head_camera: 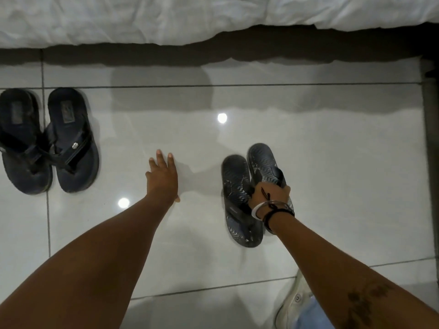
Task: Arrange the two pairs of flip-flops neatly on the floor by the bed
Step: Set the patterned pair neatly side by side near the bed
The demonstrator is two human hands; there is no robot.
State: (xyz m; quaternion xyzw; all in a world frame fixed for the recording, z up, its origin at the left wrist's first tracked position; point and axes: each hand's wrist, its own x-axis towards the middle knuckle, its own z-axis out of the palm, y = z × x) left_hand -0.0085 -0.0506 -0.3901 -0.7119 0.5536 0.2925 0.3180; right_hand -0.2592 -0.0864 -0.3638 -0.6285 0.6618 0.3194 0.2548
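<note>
A navy pair of flip-flops (pixel 47 141) lies side by side on the tiles at the left, heels toward the bed. A second, dark patterned pair (pixel 240 186) sits right of centre. My right hand (pixel 269 194) is closed around the straps of that pair, and the right-hand sandal looks tilted up against the other. My left hand (pixel 162 178) hovers flat over bare tile between the two pairs, fingers spread, holding nothing.
The bed's white sheet (pixel 166 20) hangs along the top, with a dark gap beneath it. A dark post (pixel 431 138) runs down the right edge. My white shoe (pixel 294 302) stands at the bottom right. Glossy grey tiles (pixel 332 150) cover the floor.
</note>
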